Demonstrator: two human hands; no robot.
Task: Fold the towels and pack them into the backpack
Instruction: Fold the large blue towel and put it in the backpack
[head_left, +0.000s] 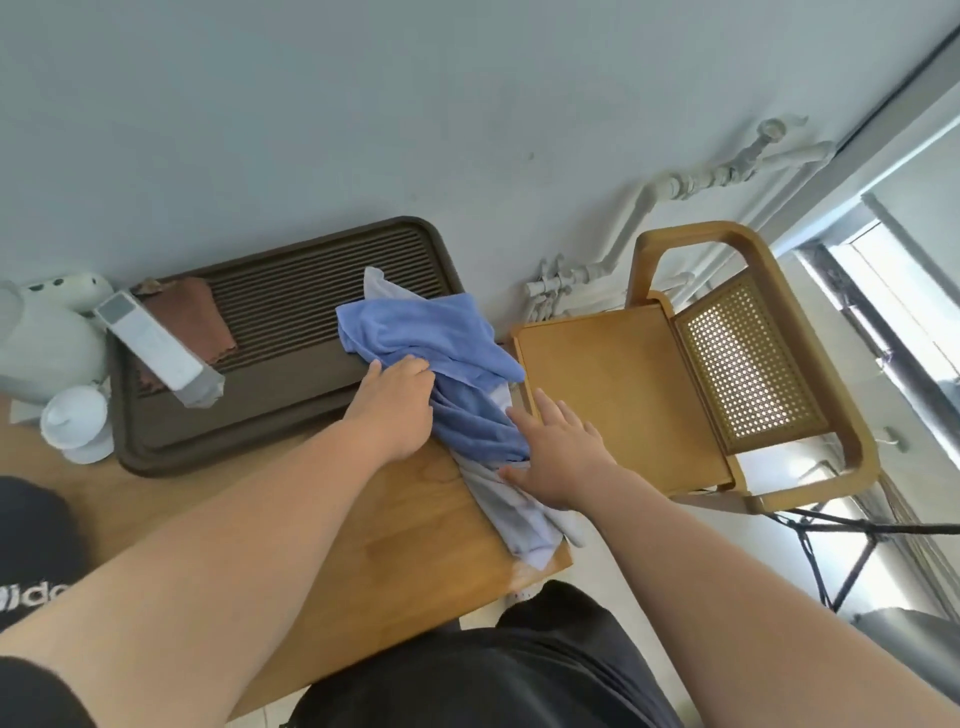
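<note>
A crumpled blue towel (441, 343) lies across the right end of the wooden table (363, 545), partly over the brown tray. Beneath it a pale grey-white towel (514, 514) trails toward the table's near right edge. My left hand (397, 402) grips a bunch of the blue towel at its left side. My right hand (558, 457) lies flat with fingers spread on the towels, at the seam between blue and pale cloth. A black item with white lettering (31, 561) sits at the far left edge; I cannot tell whether it is the backpack.
A brown slatted tray (291, 410) holds a brown cloth (195, 322) and a white remote (156, 348). A white kettle (41, 338) and a white lidded cup (78, 431) stand at the left. A wooden chair (675, 374) sits right of the table.
</note>
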